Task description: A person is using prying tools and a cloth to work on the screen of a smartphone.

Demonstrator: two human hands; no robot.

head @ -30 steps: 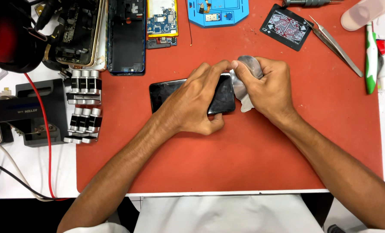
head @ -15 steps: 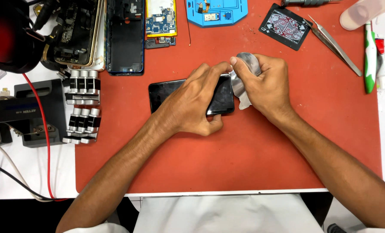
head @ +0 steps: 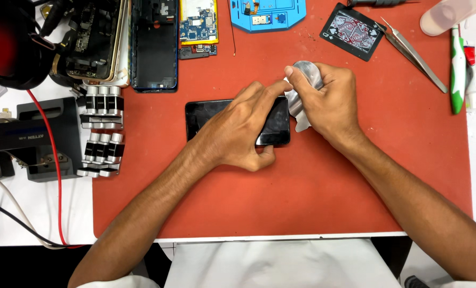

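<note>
**Tech A:** Grip status: left hand lies flat over the black phone, fingers spread on the glass and thumb hooked under the near edge, pinning it to the red mat on the table. Right hand is closed around a crumpled grey wipe at the phone's right end.

**Tech B:** Handling notes?

**Tech A:** Likely a light, rigid slab with smooth glass: slippery and fragile. Hold it by the long edges, not the face. The wipe looks soft and limp; pinch it bunched.

**Tech B:** Nearby hazards?

**Tech A:** Tweezers and a playing card lie well apart, beyond the right hand.
</note>
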